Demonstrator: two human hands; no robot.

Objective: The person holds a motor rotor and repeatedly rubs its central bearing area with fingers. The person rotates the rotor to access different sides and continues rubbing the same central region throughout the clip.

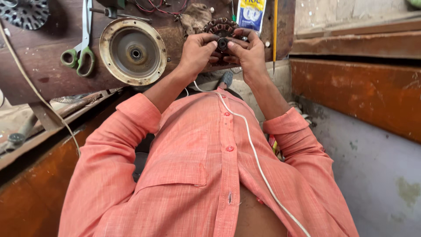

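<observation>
At the far left edge of the wooden workbench (39,57) a dark perforated metal disc (24,13) pokes in from the top corner, and a pale cord (30,83) runs down across the boards. Just right of that lies a pair of scissors with green handles (81,52), blades pointing away from the person. Next to them sits a round, cream-rimmed motor end cover (133,51) with a bearing seat at its centre, lying flat on the bench. Further right, the person's left hand (197,52) comes up from a rolled salmon-coloured sleeve (131,131), its thumb and fingertips pinched onto a small dark bearing (222,43) at the middle of a copper-wound fan stator (221,28), which rests on the bench near its front edge. The right hand (247,52) meets it from the other side, thumb pressed against the same bearing and fingers curled over the stator's rim, so both hands close tightly on that one part. A grimy rag (195,17) lies just behind the left hand. Behind the right hand stands a blue and yellow grease packet (251,13), and beside it a thin yellow rod (275,35) hangs point down. A white cable (254,153) trails down the shirt front.
</observation>
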